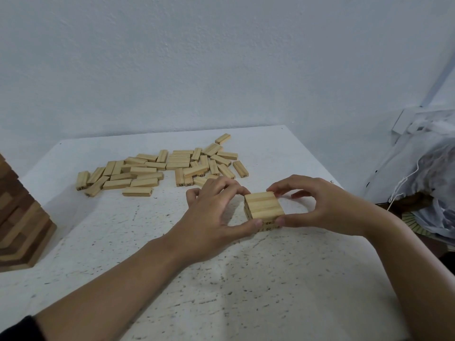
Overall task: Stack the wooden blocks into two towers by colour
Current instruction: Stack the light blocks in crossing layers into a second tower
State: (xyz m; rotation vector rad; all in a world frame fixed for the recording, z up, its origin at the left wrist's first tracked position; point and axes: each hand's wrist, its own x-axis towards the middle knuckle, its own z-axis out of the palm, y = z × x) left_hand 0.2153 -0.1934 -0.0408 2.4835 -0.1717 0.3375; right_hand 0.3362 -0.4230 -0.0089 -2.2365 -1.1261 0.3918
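Closest to me is a dark sleeve at the bottom left corner, with the bare left forearm running up from it across the speckled white table. I see both hands closed in on a short stack of pale wooden blocks standing right of the table's centre. The left hand grips its left side, thumb at the near corner and fingers curled round the far one. The right hand pinches the right side, thumb low at the near corner, a fingertip on the far top edge. The top layer is three blocks side by side, with at least one numbered layer beneath. Behind the hands, loose blocks of the same pale wood lie scattered flat. A brown tower stands at the left edge, partly cut off. Plastic bags sit off the table on the right
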